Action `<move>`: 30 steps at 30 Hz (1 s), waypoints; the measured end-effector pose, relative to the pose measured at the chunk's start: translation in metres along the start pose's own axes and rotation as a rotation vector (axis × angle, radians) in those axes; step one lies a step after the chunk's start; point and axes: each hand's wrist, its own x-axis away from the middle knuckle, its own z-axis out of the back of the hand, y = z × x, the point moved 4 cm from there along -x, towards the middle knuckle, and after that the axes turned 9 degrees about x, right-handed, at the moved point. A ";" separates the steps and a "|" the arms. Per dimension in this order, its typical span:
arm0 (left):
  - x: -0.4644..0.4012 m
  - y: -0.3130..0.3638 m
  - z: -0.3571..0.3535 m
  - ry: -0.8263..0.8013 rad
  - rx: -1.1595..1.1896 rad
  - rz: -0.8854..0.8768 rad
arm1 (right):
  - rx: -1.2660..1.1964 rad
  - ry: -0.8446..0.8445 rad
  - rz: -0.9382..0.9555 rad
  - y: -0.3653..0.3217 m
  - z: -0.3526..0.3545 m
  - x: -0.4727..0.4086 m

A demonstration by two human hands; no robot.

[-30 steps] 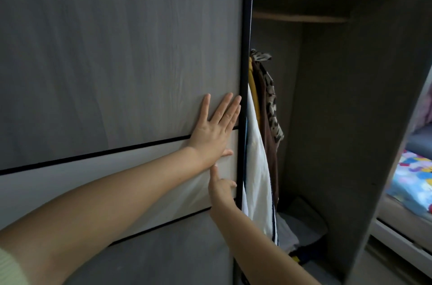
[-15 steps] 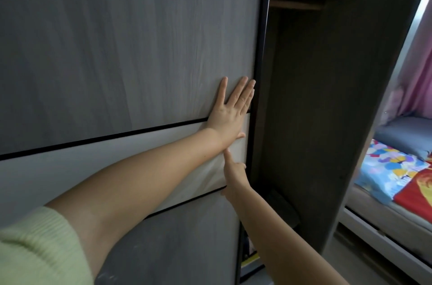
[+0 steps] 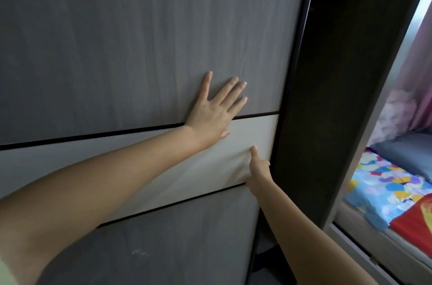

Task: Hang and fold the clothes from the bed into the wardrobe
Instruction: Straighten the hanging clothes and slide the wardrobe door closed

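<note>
Fingers (image 3: 230,92) of the left hand (image 3: 211,113) lie straight and spread, flat against the grey wood-grain face of the wardrobe door (image 3: 145,46), with the palm over the dark line where the grey panel meets the pale band (image 3: 98,156) below it. The thumb points down onto that pale band. The right hand (image 3: 258,171) sits lower and nearer the door's edge: its thumb sticks up and rests on the pale band, while the other fingers are curled round the dark edge strip (image 3: 295,58) of the door, so only their knuckles show and how they lie behind the edge cannot be told. Both forearms reach up from the lower part of the view, the left one crossing the pale band.

Beside the door edge, the wardrobe (image 3: 350,88) shows only a narrow dark gap; what is inside it is too dark to make out, and no clothes can be seen in it. Past the wardrobe's side panel, on the right, is the bed (image 3: 383,189), covered with a bright patterned sheet in blue, yellow and white, with a red cloth (image 3: 418,226) lying on its near corner and a grey pillow (image 3: 404,149) further back. Pink curtain fabric (image 3: 411,88) hangs above the pillow.
</note>
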 end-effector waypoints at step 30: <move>-0.185 0.143 -0.009 0.199 -0.051 -0.119 | 0.383 0.216 0.767 -0.074 0.118 -0.122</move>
